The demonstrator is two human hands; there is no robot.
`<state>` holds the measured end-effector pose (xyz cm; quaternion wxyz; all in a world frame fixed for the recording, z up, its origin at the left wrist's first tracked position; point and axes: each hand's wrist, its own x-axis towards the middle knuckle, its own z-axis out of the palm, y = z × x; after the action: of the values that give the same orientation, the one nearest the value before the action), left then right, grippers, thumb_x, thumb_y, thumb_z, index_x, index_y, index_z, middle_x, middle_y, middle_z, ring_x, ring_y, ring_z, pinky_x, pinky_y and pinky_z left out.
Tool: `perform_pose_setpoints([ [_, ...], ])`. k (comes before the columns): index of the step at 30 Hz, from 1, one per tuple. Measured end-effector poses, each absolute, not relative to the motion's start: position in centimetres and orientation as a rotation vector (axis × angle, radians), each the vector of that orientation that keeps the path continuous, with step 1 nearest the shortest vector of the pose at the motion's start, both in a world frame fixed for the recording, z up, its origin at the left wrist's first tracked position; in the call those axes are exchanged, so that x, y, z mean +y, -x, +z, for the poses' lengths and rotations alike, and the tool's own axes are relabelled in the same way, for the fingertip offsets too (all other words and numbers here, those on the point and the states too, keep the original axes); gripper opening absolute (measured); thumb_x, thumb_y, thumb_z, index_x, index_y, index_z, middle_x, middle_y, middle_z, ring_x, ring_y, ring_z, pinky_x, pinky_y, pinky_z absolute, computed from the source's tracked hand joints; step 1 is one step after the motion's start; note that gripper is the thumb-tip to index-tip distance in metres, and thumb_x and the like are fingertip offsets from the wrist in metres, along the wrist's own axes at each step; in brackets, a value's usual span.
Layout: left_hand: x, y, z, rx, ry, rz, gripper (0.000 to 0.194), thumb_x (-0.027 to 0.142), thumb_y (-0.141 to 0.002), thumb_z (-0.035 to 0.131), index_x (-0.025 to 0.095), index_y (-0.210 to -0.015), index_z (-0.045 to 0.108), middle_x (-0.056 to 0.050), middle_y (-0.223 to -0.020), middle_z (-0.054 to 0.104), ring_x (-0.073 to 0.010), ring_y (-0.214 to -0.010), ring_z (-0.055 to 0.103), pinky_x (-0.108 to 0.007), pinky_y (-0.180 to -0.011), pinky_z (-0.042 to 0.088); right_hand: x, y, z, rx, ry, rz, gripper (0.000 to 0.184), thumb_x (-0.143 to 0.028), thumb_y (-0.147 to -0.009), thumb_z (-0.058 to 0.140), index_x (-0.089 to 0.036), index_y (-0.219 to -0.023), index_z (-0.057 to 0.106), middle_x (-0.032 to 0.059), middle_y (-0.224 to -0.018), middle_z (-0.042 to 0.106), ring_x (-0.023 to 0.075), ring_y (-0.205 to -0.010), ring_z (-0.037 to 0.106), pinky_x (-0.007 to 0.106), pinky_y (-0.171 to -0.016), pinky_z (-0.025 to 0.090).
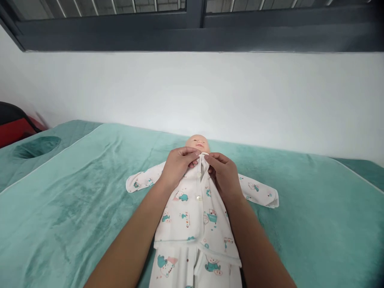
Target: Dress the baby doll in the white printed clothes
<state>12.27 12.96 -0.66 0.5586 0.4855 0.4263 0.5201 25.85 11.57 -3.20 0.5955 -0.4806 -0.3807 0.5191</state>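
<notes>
A baby doll [197,142] lies on its back on a teal blanket [75,200], head toward the wall. It wears a white printed baby shirt [192,212] with buttons down the front, and matching trousers [177,272]. My left hand [177,165] pinches the left edge of the shirt's collar just below the doll's chin. My right hand [223,173] grips the right edge of the collar opposite it. Both hands have their fingers closed on the fabric, nearly touching each other. The sleeves spread out flat to both sides.
The blanket covers a wide bed against a white wall [240,100], with a dark window frame [192,32] above. A round dent [37,146] shows in the bedding at far left, beside a red and black object [13,124].
</notes>
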Motion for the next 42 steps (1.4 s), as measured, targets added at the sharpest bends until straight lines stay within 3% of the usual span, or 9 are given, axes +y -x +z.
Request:
perform_pose_setpoints([
  [12,13.2,-11.5,-1.1,1.017,-1.149,1.212,0.012,0.025,-0.077,0.069,0.013,-0.080,0.070,-0.002,-0.070,0.062,-0.0073,-0.055,0.048,-0.022,-0.055,0.038,11.4,-25.7,-2.7,-1.061,1.261,1.066,0.018,-0.035,-0.071,0.074,-0.020,-0.078,0.069,-0.0042,-0.061,0.056,0.0088,-0.054,0.047,0.022,-0.053,0.035],
  [19,12.9,-11.7,-0.7,1.237,-1.350,1.105,0.011,0.024,-0.077,0.065,0.016,-0.082,0.071,0.004,-0.057,0.052,-0.0082,-0.050,0.041,-0.023,-0.050,0.032,11.9,-26.2,-3.5,-1.050,1.214,1.091,0.015,-0.031,-0.071,0.072,-0.018,-0.075,0.065,-0.0036,-0.063,0.057,0.0089,-0.055,0.048,0.022,-0.054,0.037],
  [25,13.0,-11.5,-0.7,1.277,-1.558,1.018,0.016,0.030,-0.079,0.064,0.018,-0.078,0.074,-0.001,-0.075,0.068,-0.0128,-0.064,0.053,-0.025,-0.060,0.037,12.1,-26.3,-3.9,-1.081,1.249,1.044,0.013,-0.029,-0.072,0.069,-0.019,-0.074,0.061,-0.0041,-0.064,0.058,0.0087,-0.054,0.049,0.021,-0.053,0.038],
  [29,13.1,-11.4,-1.0,1.252,-1.573,1.027,0.013,0.029,-0.077,0.065,0.018,-0.078,0.071,-0.002,-0.077,0.068,-0.0132,-0.065,0.054,-0.026,-0.061,0.038,12.1,-26.3,-3.9,-1.081,1.228,1.038,0.011,-0.027,-0.072,0.068,-0.019,-0.072,0.060,-0.0052,-0.062,0.056,0.0083,-0.052,0.048,0.021,-0.052,0.038],
  [35,12.9,-11.2,-0.9,1.104,-1.278,1.121,0.015,0.030,-0.075,0.070,0.016,-0.079,0.069,0.001,-0.067,0.055,-0.0085,-0.059,0.043,-0.022,-0.056,0.034,11.9,-26.2,-3.7,-1.103,1.163,1.043,0.011,-0.031,-0.074,0.069,-0.021,-0.076,0.066,-0.0041,-0.065,0.059,0.0081,-0.054,0.047,0.022,-0.053,0.037],
  [42,13.0,-11.2,-1.0,1.108,-1.258,1.126,0.018,0.032,-0.077,0.072,0.016,-0.085,0.074,-0.002,-0.075,0.064,-0.0086,-0.062,0.047,-0.022,-0.059,0.037,11.8,-26.3,-3.7,-1.186,1.148,1.057,0.018,-0.038,-0.076,0.070,-0.022,-0.085,0.073,-0.0010,-0.071,0.065,0.0102,-0.058,0.048,0.024,-0.055,0.039],
])
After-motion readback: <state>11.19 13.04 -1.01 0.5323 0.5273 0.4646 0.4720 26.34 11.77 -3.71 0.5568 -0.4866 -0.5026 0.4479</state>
